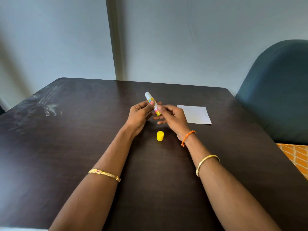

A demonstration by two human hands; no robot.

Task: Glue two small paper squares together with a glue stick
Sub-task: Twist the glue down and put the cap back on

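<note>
Both hands are raised above the middle of the dark desk (pixel 70 147), sharing 1 uncapped glue stick (pixel 152 102). The left hand (pixel 139 114) has its grip closed around the middle of the tube, thumb pressed across the label. The right hand (pixel 172 116) pinches the yellow base end between thumb and forefinger, remaining fingers loosely spread. The stick's long axis runs diagonally: the white glue end points up and away toward the far wall, leaning left, while the base points down toward the person, to the right. The yellow cap (pixel 160 135) stands on the desk, just nearer the person than the hands, apart from both wrists. White paper (pixel 195 115) lies flat on the desk beside the right hand; whether it is 1 sheet or 2 stacked cannot be told.
</note>
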